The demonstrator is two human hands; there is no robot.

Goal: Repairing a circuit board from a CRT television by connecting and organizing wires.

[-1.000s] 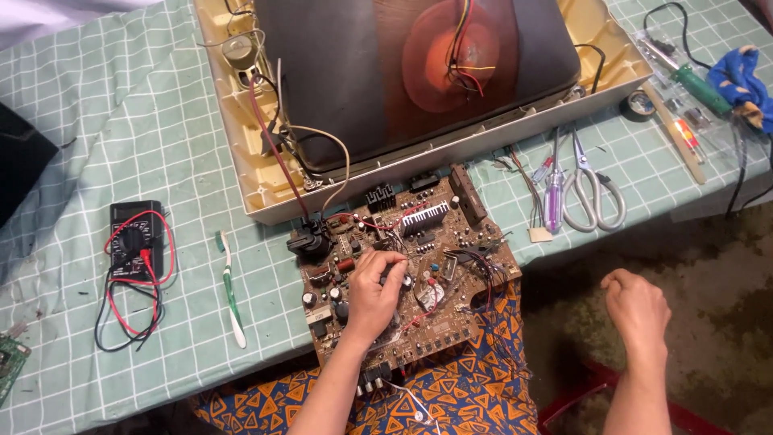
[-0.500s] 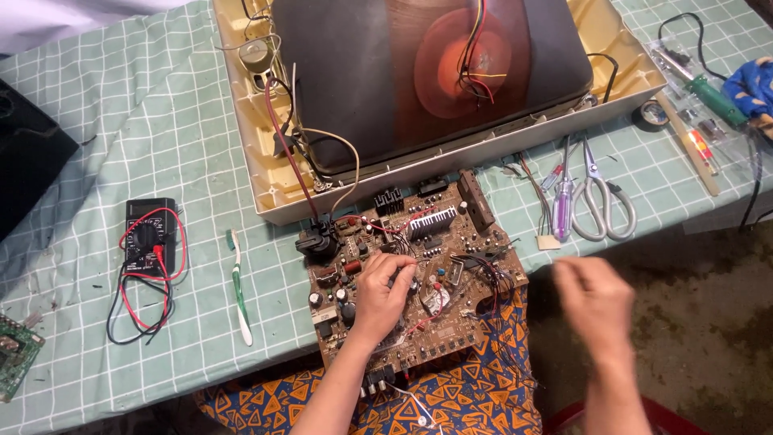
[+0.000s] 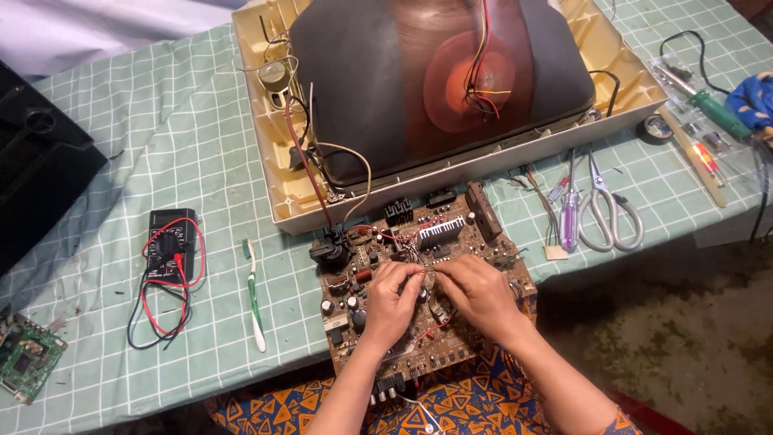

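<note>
A brown circuit board [image 3: 451,234] crowded with parts lies at the table's near edge, wired to an opened cream television shell [image 3: 322,205] holding a dark picture tube [image 3: 403,89]. My left hand [image 3: 390,302] rests on the board's middle with fingers pinched around a small part or wires. My right hand [image 3: 479,294] sits beside it on the board, fingertips meeting the left hand's. What the fingers pinch is too small to make out.
A black multimeter [image 3: 171,242] with red and black leads and a green-white toothbrush [image 3: 254,294] lie left of the board. Scissors [image 3: 608,209], a purple screwdriver [image 3: 569,221], a green-handled tool [image 3: 717,113] and a tape roll [image 3: 656,127] lie right. A small green board [image 3: 28,358] sits far left.
My right hand has come up from off the table's edge onto the circuit board, meeting my left hand, which stayed on the board.
</note>
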